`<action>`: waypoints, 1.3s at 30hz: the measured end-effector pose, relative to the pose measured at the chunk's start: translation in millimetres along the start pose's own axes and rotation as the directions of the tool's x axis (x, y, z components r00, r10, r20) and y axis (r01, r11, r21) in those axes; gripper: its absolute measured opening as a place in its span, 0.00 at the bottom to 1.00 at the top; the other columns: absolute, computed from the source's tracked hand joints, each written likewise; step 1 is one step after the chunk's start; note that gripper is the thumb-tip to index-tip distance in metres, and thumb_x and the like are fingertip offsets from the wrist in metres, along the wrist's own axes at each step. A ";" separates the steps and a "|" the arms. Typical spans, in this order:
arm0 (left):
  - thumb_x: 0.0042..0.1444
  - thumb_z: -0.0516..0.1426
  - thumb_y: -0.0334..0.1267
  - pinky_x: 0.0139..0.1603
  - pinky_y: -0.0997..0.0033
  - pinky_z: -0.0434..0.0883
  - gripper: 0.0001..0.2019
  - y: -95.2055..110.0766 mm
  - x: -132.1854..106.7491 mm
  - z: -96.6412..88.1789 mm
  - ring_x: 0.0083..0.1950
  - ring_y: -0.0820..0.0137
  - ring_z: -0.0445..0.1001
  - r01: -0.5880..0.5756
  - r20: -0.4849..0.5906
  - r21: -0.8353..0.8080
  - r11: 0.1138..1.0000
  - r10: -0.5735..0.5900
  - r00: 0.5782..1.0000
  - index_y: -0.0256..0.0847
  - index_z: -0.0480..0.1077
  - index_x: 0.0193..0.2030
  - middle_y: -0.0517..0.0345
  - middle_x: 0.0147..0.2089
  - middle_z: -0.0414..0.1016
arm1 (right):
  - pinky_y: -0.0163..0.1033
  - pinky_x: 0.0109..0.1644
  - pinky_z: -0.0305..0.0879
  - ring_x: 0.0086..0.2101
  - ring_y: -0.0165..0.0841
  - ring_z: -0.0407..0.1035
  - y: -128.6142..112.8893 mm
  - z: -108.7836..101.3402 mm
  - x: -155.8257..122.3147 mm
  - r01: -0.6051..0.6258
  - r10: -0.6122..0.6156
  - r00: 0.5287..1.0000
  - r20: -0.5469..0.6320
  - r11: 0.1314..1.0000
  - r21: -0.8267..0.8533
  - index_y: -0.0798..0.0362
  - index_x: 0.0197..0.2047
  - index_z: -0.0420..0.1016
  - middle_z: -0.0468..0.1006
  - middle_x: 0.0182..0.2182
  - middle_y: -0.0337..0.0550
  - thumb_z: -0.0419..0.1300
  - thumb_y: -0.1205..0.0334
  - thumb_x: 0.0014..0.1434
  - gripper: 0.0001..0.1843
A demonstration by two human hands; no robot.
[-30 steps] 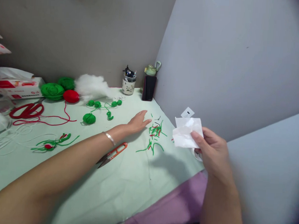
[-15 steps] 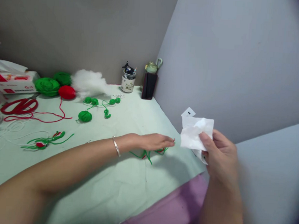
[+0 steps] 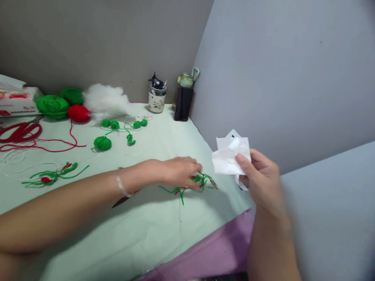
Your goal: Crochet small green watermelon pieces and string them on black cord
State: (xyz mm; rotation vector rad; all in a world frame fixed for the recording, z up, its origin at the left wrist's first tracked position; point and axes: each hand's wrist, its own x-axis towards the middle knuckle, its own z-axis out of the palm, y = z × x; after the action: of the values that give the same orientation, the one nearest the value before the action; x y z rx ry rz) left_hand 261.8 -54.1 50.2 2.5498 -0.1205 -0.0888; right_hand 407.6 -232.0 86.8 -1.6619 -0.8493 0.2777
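My left hand (image 3: pixel 181 172), a bracelet at its wrist, reaches across the table with its fingers apart and bent down over loose green and red yarn scraps (image 3: pixel 208 182). The fingertips touch or nearly touch the scraps, some of which are hidden under the palm. At the right, above the table's edge, my right hand (image 3: pixel 264 179) pinches a crumpled white paper (image 3: pixel 233 154) between thumb and fingers. Behind it pokes out another white piece with a small black mark. Under my left wrist shows a dark pointed blade (image 3: pixel 120 202), mostly covered.
Red-handled scissors (image 3: pixel 18 132), a tissue box (image 3: pixel 13 102), green yarn balls (image 3: pixel 52 107), a red yarn ball (image 3: pixel 79 114) and white stuffing (image 3: pixel 105 100) line the back left. Small green crocheted pieces (image 3: pixel 103 143) lie mid-table. A pen jar (image 3: pixel 156 100) and dark phone (image 3: pixel 183 104) stand by the wall.
My left hand has drawn back leftward, and its flat fingers now bend down over the scraps. The blade under the wrist has come into view. My right hand still holds the paper.
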 end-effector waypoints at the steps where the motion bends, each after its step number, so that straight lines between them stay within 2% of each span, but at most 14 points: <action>1: 0.54 0.60 0.48 0.45 0.64 0.67 0.17 -2.7 -15.0 -8.5 0.47 0.56 0.74 0.058 0.023 0.123 0.991 -0.062 0.998 0.39 0.72 0.45 0.46 0.45 0.77 | 0.31 0.20 0.56 0.21 0.26 0.60 3.4 3.2 3.9 0.000 0.000 0.999 0.043 1.000 -0.008 0.52 0.39 0.76 0.69 0.24 0.35 0.65 0.49 0.57 0.15; 3: 0.53 0.61 0.47 0.39 0.65 0.67 0.13 -7.1 -38.7 -17.4 0.39 0.58 0.75 0.185 0.139 0.250 0.951 -0.224 0.965 0.40 0.72 0.40 0.50 0.38 0.78 | 0.30 0.21 0.54 0.21 0.25 0.58 10.7 13.1 13.5 0.014 -0.012 0.994 0.113 1.000 -0.020 0.54 0.38 0.76 0.67 0.24 0.35 0.64 0.48 0.58 0.16; 6: 0.53 0.61 0.41 0.36 0.67 0.66 0.09 -8.3 -48.5 -6.1 0.36 0.61 0.75 0.217 0.182 0.265 0.940 -0.270 0.946 0.41 0.71 0.39 0.52 0.35 0.77 | 0.31 0.22 0.53 0.21 0.25 0.56 22.5 35.2 33.5 0.022 -0.013 0.980 0.200 0.999 -0.044 0.56 0.38 0.75 0.66 0.23 0.34 0.62 0.48 0.57 0.18; 12: 0.61 0.51 0.34 0.43 0.64 0.69 0.09 9.1 -19.3 35.2 0.43 0.60 0.76 0.003 -0.036 0.021 1.000 -0.002 0.999 0.42 0.70 0.44 0.49 0.43 0.77 | 0.33 0.26 0.56 0.22 0.27 0.58 43.4 80.6 89.2 0.038 0.018 0.966 0.257 0.977 -0.210 0.56 0.39 0.74 0.67 0.22 0.35 0.58 0.48 0.58 0.18; 15: 0.59 0.55 0.34 0.53 0.62 0.68 0.11 10.9 -30.3 37.7 0.55 0.58 0.72 -0.102 -0.080 -0.047 0.994 0.098 0.992 0.43 0.70 0.49 0.47 0.53 0.74 | 0.35 0.33 0.61 0.26 0.30 0.64 45.7 87.8 110.7 0.068 0.013 0.957 0.289 0.961 -0.270 0.56 0.39 0.76 0.73 0.27 0.39 0.64 0.52 0.53 0.16; 17: 0.59 0.56 0.35 0.57 0.59 0.67 0.13 5.0 -48.4 33.5 0.59 0.56 0.69 -0.075 -0.132 -0.092 0.993 0.063 0.989 0.43 0.69 0.51 0.47 0.57 0.72 | 0.37 0.38 0.63 0.30 0.32 0.67 42.1 87.3 115.1 0.087 0.001 0.954 0.300 0.955 -0.282 0.56 0.37 0.76 0.75 0.30 0.43 0.66 0.55 0.52 0.14; 20: 0.61 0.55 0.38 0.58 0.57 0.67 0.13 -7.3 -72.9 22.3 0.56 0.59 0.72 0.037 -0.255 -0.307 0.951 -0.119 0.960 0.42 0.70 0.52 0.47 0.56 0.73 | 0.38 0.38 0.64 0.29 0.32 0.67 27.9 87.0 99.6 0.089 0.002 0.942 0.336 0.963 -0.256 0.57 0.35 0.76 0.75 0.27 0.43 0.60 0.54 0.58 0.13; 23: 0.60 0.57 0.45 0.57 0.58 0.69 0.18 -12.7 -77.6 12.5 0.54 0.60 0.74 0.068 -0.342 -0.610 0.789 -0.340 0.876 0.39 0.68 0.54 0.45 0.57 0.73 | 0.37 0.41 0.67 0.34 0.31 0.71 3.9 96.9 58.4 0.088 -0.053 0.905 0.423 0.994 -0.063 0.56 0.39 0.77 0.79 0.32 0.44 0.58 0.52 0.62 0.15; 25: 0.60 0.58 0.47 0.58 0.58 0.68 0.19 -10.3 -71.6 10.1 0.56 0.59 0.73 -0.015 -0.360 -0.718 0.696 -0.353 0.864 0.38 0.69 0.52 0.46 0.56 0.74 | 0.37 0.47 0.68 0.42 0.33 0.73 -12.2 107.6 26.5 0.078 -0.116 0.870 0.480 0.992 0.099 0.54 0.40 0.79 0.80 0.41 0.45 0.60 0.52 0.61 0.14; 28: 0.62 0.55 0.47 0.55 0.59 0.69 0.15 -1.5 -65.9 10.8 0.47 0.62 0.76 -0.113 -0.317 -0.802 0.587 -0.257 0.913 0.36 0.73 0.40 0.50 0.42 0.78 | 0.38 0.41 0.71 0.37 0.33 0.74 -21.5 114.0 -5.0 0.038 -0.074 0.834 0.547 0.996 0.076 0.52 0.42 0.78 0.79 0.47 0.46 0.56 0.47 0.64 0.18; 30: 0.63 0.54 0.47 0.50 0.61 0.71 0.16 3.3 -72.7 10.7 0.39 0.66 0.77 -0.103 -0.258 -0.855 0.508 -0.246 0.934 0.35 0.73 0.36 0.53 0.35 0.77 | 0.44 0.50 0.70 0.46 0.38 0.74 -10.8 103.4 -8.7 0.149 -0.096 0.844 0.527 0.987 -0.058 0.49 0.52 0.76 0.76 0.55 0.48 0.50 0.45 0.67 0.23; 33: 0.62 0.55 0.47 0.48 0.64 0.71 0.15 3.8 -98.3 7.5 0.38 0.68 0.76 -0.053 -0.216 -0.895 0.443 -0.326 0.920 0.36 0.74 0.39 0.55 0.35 0.76 | 0.56 0.68 0.50 0.65 0.46 0.56 29.4 72.3 -1.6 0.341 -0.166 0.898 0.408 0.848 -0.406 0.49 0.66 0.64 0.65 0.65 0.53 0.49 0.39 0.65 0.33; 36: 0.62 0.56 0.48 0.47 0.66 0.70 0.15 -3.3 -127.5 6.1 0.39 0.69 0.75 0.002 -0.211 -0.900 0.435 -0.442 0.872 0.37 0.74 0.39 0.55 0.35 0.76 | 0.60 0.67 0.51 0.65 0.51 0.55 73.2 50.1 -7.5 0.269 -0.030 0.928 0.372 0.744 -0.612 0.56 0.68 0.58 0.62 0.65 0.62 0.44 0.34 0.64 0.41; 39: 0.62 0.56 0.50 0.45 0.67 0.69 0.15 -11.7 -145.9 12.0 0.40 0.68 0.75 0.031 -0.205 -0.902 0.430 -0.492 0.846 0.38 0.74 0.40 0.54 0.38 0.76 | 0.61 0.66 0.52 0.65 0.51 0.55 90.3 51.6 -36.4 0.371 -0.054 0.889 0.455 0.667 -0.646 0.54 0.68 0.57 0.62 0.65 0.61 0.45 0.37 0.65 0.38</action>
State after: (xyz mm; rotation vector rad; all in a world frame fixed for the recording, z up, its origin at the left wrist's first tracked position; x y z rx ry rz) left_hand 116.6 -35.6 39.2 1.4233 0.4389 0.2636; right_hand 385.4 -221.3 -20.6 -2.2441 -1.6217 0.1093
